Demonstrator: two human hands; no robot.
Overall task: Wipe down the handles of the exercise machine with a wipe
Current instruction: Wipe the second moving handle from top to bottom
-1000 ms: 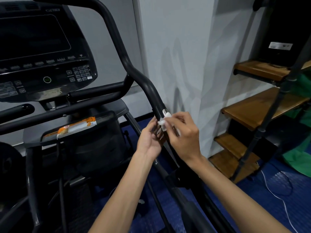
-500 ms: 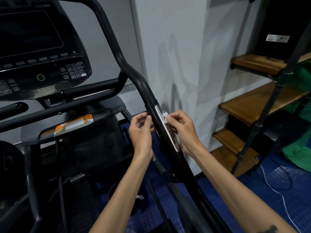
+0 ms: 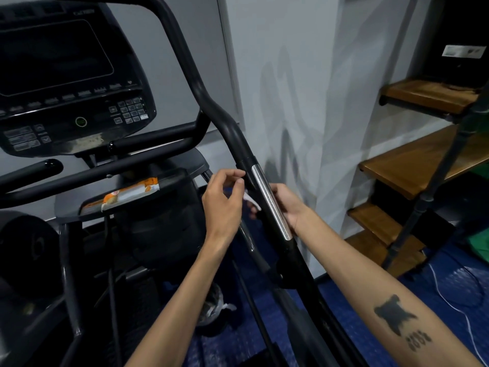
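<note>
Head view:
Handle: black handle (image 3: 232, 133) with chrome sensor strip (image 3: 271, 202) slants down the middle.
Right hand: right hand (image 3: 287, 205) wraps the handle from behind, fingers curled round it.
Wipe: white wipe (image 3: 251, 201) shows just left of the handle, under those fingers.
Left hand: left hand (image 3: 223, 202) beside it, fingers loosely curled, gripping nothing.
Tray: wipes pack (image 3: 132, 193) beneath the console (image 3: 66, 75).

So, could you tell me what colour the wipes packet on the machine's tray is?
Orange and white, head view.
</note>
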